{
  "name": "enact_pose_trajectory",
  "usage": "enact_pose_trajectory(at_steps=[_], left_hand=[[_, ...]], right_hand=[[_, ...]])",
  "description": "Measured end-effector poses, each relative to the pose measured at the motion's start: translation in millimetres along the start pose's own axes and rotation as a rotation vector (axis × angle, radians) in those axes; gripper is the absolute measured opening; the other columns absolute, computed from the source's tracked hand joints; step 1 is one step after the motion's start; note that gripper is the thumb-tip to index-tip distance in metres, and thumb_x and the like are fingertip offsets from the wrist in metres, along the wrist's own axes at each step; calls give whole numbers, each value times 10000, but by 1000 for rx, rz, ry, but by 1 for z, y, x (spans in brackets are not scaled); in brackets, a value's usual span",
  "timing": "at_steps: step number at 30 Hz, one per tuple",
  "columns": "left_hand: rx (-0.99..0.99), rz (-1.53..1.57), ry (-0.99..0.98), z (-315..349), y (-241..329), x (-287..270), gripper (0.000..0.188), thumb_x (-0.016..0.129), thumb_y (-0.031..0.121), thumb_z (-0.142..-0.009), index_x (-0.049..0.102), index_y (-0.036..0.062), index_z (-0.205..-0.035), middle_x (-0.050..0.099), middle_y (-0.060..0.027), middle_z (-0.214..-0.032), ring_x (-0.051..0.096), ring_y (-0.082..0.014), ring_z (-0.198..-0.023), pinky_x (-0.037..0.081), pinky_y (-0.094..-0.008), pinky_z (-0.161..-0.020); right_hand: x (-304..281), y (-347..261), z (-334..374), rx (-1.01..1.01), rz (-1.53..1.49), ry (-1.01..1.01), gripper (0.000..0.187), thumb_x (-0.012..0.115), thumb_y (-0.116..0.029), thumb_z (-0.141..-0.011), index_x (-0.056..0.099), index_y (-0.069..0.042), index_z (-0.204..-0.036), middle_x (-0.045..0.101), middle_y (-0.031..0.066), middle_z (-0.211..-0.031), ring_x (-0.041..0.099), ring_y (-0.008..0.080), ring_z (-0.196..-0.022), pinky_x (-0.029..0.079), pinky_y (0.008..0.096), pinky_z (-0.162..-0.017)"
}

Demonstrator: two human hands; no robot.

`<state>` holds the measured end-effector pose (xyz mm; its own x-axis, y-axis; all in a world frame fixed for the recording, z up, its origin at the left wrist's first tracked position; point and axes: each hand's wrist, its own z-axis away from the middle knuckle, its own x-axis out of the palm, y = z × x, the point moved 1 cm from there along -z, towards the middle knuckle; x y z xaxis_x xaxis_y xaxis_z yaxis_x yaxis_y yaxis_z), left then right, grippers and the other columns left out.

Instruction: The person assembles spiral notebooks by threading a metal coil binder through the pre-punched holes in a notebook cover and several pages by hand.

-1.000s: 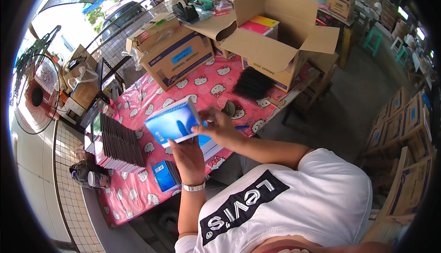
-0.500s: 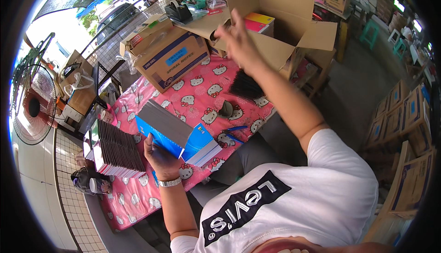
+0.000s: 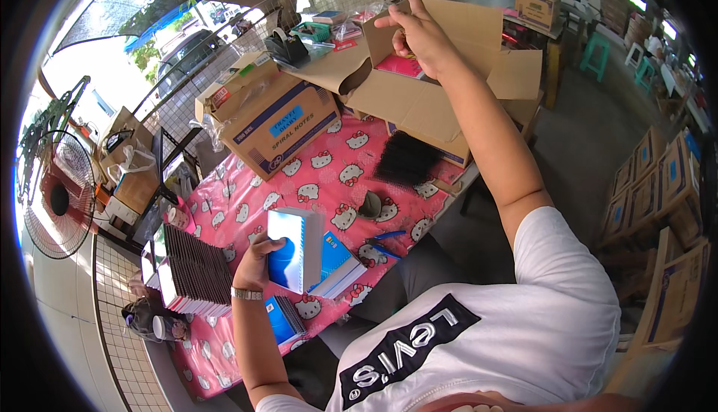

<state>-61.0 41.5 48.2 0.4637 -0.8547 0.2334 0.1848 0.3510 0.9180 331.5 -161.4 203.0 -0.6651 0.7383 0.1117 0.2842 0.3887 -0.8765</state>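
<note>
My left hand (image 3: 255,264) is closed around the side of a stack of blue-covered spiral notebooks (image 3: 287,258), held tilted over the pink table. Close against it, to the right, lies another stack of blue notebooks (image 3: 338,268). Below my left wrist is a smaller blue notebook stack (image 3: 283,320). My right hand (image 3: 423,38) is raised at the far side, over the open cardboard box (image 3: 419,105), with fingers apart and nothing visible in them. Inside that box a pink-red cover (image 3: 399,66) shows, partly hidden by the hand.
A tall stack of dark-bound notebooks (image 3: 196,266) stands at the left. Bundled black spiral bindings (image 3: 406,159), a small round container (image 3: 370,205) and blue-handled pliers (image 3: 387,246) lie on the pink tablecloth (image 3: 305,193). A closed carton (image 3: 283,133) stands behind; a fan (image 3: 60,201) is far left.
My left hand has turned the notebooks from page edges up to a more upright tilt and shifted them right. My right hand has moved up and right over the box. The small blue stack has come into view.
</note>
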Motion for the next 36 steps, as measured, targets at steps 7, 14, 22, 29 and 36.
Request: enact_pose_trajectory(at_steps=[7, 14, 22, 29, 36], left_hand=[[-283, -448, -113, -42, -28, -6, 533, 675, 164, -844, 524, -12, -1325, 668, -112, -1162, 658, -207, -1008, 517, -335, -922], [-251, -482, -115, -45, -43, -19, 515, 642, 184, -859, 524, -26, -1314, 673, -103, -1121, 657, -200, -975, 518, -324, -895], [-224, -585, -21, -45, -43, -13, 489, 647, 208, -831, 573, -17, -1259, 670, -111, -1095, 640, -193, -951, 512, -315, -862], [-254, -616, 26, -46, -40, -6, 387, 636, 217, -825, 635, -2, -1144, 673, -91, -1062, 631, -185, -913, 493, -304, -863], [-62, -738, -66, -58, -51, -19, 288, 601, 208, -811, 671, 8, -1006, 672, -84, -916, 641, -172, -865, 499, -295, -822]], right_hand=[[-4, 1, -6, 5, 15, 3, 825, 509, -293, -1031, -76, -80, -1572, 658, 121, -1121, 441, 102, -610, 387, 242, -524], [-1, 6, 2, 35, 20, -47, 673, 502, -258, -1035, 143, -61, -1569, 657, 107, -1106, 438, 84, -613, 389, 232, -531], [8, 1, 12, -28, -6, -97, 580, 469, -219, -1051, 220, -53, -1547, 661, 107, -1087, 438, 71, -620, 398, 227, -544], [12, 14, 23, 18, 6, -125, 456, 490, -205, -1033, 389, -95, -1464, 658, 66, -1019, 466, 60, -607, 429, 222, -544], [47, 228, 146, 116, 570, -452, 361, 557, -176, -944, 580, -31, -1273, 661, 246, -1137, 645, 392, -1061, 512, 451, -902]])
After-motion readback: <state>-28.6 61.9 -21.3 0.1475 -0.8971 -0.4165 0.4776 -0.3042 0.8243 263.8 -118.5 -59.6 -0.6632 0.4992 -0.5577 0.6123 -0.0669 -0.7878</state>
